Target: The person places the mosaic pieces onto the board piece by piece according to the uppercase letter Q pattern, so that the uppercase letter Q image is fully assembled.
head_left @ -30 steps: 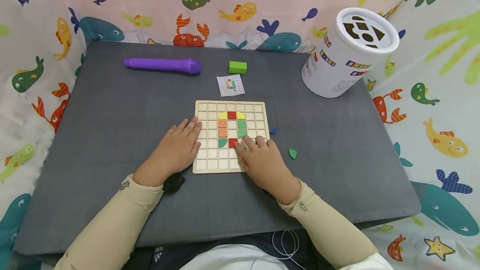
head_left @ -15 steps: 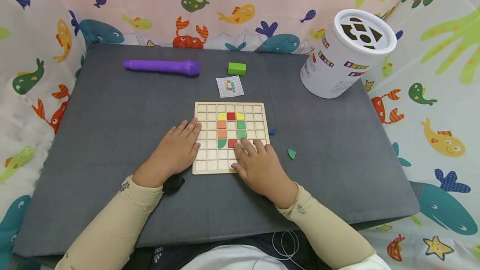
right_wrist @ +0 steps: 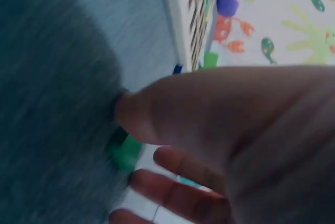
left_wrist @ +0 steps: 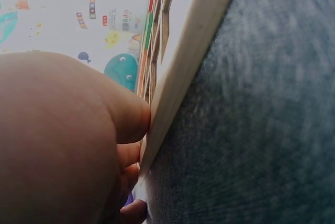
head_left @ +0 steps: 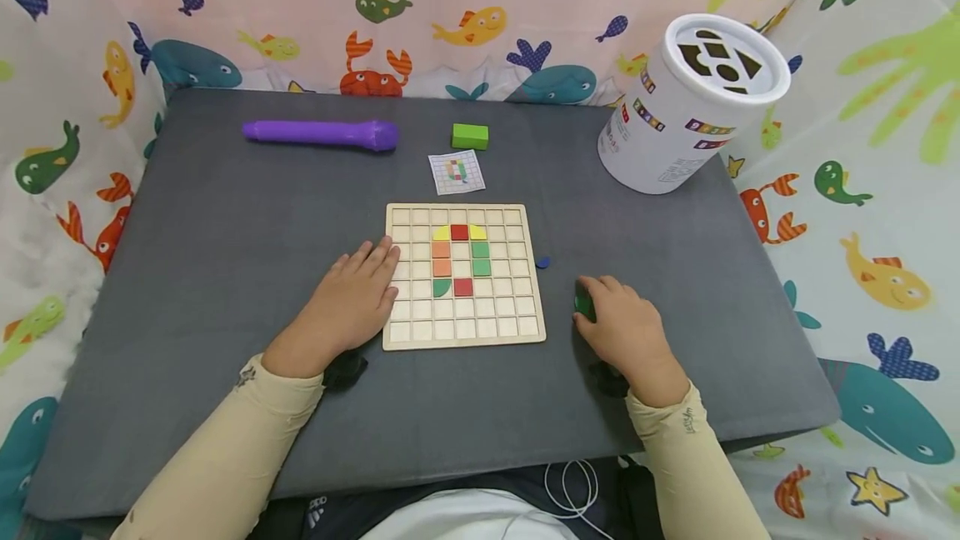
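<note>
My left hand (head_left: 352,298) rests on the left edge of the wooden grid board (head_left: 495,329), fingertips over its rim; the thumb touches that edge in the left wrist view. On the board, red, yellow, orange and green tiles form a ring, with a green quarter-round tile (head_left: 442,287) at its lower left and a red tile (head_left: 463,287) beside it. Right of the board, my right hand (head_left: 626,332) pinches a loose green quarter-round tile (head_left: 583,302) between thumb and fingers, close over the table. That tile (right_wrist: 125,153) is blurred in the right wrist view.
A small blue piece (head_left: 543,262) lies by the board's right edge. Behind the board are a printed pattern card (head_left: 457,172), a green block (head_left: 470,137) and a purple microphone-shaped stick (head_left: 321,135). A white tub (head_left: 675,132) with a cut-out lid stands at the back right.
My right hand has left the board's lower right and moved right to the loose green tile, which now looks tilted. The left hand has stayed on the board's edge.
</note>
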Motion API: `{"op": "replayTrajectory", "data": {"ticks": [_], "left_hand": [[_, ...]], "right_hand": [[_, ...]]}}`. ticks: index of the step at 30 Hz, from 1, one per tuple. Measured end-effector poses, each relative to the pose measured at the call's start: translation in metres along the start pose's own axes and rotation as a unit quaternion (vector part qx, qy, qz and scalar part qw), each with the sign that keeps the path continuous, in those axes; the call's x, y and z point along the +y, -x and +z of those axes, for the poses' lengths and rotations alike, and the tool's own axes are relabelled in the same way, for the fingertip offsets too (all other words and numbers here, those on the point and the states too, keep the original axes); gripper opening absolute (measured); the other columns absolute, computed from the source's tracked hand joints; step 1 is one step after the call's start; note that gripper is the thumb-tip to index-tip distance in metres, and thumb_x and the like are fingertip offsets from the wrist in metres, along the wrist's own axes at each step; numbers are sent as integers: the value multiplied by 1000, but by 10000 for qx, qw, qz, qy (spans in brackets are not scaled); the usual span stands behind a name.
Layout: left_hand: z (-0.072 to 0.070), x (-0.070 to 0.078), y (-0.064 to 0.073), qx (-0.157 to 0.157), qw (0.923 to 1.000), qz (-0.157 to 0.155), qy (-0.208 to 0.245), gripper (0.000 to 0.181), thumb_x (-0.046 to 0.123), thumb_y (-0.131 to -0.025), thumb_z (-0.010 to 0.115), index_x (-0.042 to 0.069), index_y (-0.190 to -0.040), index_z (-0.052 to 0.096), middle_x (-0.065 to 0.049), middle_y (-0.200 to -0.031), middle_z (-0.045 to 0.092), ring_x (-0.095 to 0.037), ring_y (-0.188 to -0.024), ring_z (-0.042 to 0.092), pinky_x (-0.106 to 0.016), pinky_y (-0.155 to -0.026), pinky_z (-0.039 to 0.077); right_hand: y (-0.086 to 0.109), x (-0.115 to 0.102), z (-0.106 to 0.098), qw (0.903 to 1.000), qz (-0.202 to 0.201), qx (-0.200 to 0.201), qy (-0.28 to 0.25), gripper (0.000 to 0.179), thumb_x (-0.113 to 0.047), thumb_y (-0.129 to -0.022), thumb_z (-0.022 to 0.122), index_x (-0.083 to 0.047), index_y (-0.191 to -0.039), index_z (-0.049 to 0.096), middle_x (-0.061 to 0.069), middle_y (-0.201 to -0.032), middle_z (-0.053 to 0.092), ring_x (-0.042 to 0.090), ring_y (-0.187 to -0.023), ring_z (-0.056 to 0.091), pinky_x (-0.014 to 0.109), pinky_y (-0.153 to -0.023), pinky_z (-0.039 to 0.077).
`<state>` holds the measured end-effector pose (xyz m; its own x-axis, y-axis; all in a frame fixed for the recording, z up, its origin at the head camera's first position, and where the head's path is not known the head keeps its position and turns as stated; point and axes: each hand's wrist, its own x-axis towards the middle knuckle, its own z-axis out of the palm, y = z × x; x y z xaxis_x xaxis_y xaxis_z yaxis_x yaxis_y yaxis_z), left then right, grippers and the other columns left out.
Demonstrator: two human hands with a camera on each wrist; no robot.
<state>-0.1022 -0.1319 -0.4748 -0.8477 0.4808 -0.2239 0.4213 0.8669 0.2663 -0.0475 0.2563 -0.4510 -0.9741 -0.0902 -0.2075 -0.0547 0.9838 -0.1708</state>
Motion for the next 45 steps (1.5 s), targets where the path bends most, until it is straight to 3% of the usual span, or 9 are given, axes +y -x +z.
{"op": "replayTrajectory", "data": {"ticks": [6,10,18,23,31,35,39,45], "left_hand": [[1,-5,2,-21,10000,-86,29,63,27,-115,42,-1,-168,24,-18,-176,18,-42,-161,17,-62,-126,18],[2,-6,3,-65,9999,-112,74,64,29,-115,42,0,-169,23,-17,-176,16,-41,-161,15,-62,-127,16],[2,-4,3,-15,9998,-90,157,63,28,-115,43,1,-169,25,-16,-176,18,-41,-161,16,-61,-127,16],[1,-3,2,3,9998,-66,176,62,28,-115,42,1,-168,26,-16,-176,19,-41,-161,17,-61,-127,17],[1,-3,3,-6,9999,-91,93,63,28,-115,44,0,-168,26,-17,-176,19,-41,-160,18,-61,-127,18],[0,-2,2,-40,9999,-91,59,64,29,-115,44,1,-169,25,-16,-176,19,-40,-161,17,-60,-127,17],[-2,0,1,-37,10000,-61,55,64,29,-115,44,1,-169,26,-16,-176,19,-40,-161,18,-60,-127,17],[-3,-1,1,-79,9999,-50,49,63,29,-115,44,1,-169,26,-17,-176,19,-41,-161,18,-60,-127,17]], "right_hand": [[-2,4,2,9989,-182,395,-174,42,-19,-96,81,-6,-135,73,15,-124,72,38,-105,71,57,-79,59],[-4,0,6,9970,-324,642,-295,37,-17,-94,83,-10,-130,77,11,-120,75,34,-104,72,56,-78,60],[-12,-34,9,9841,-1409,1029,-325,29,-20,-93,86,-12,-121,82,8,-119,77,29,-97,72,45,-68,60],[-29,-56,9,9729,-2116,897,-259,33,-8,-92,83,-11,-125,80,4,-118,77,26,-100,72,43,-75,60],[-51,-77,7,9564,-2803,681,-449,44,9,-88,73,-12,-127,79,2,-119,77,21,-110,72,42,-85,59],[-55,-79,7,9594,-2733,628,-316,38,-4,-92,80,-12,-129,78,4,-122,76,23,-110,71,43,-85,60],[-55,-79,10,9678,-2424,670,-102,32,-22,-92,85,-14,-122,82,2,-114,77,21,-97,71,41,-72,60],[-56,-81,15,9754,-2061,765,-145,21,-28,-93,85,-15,-110,85,-3,-98,76,17,-83,67,39,-62,57]]}}
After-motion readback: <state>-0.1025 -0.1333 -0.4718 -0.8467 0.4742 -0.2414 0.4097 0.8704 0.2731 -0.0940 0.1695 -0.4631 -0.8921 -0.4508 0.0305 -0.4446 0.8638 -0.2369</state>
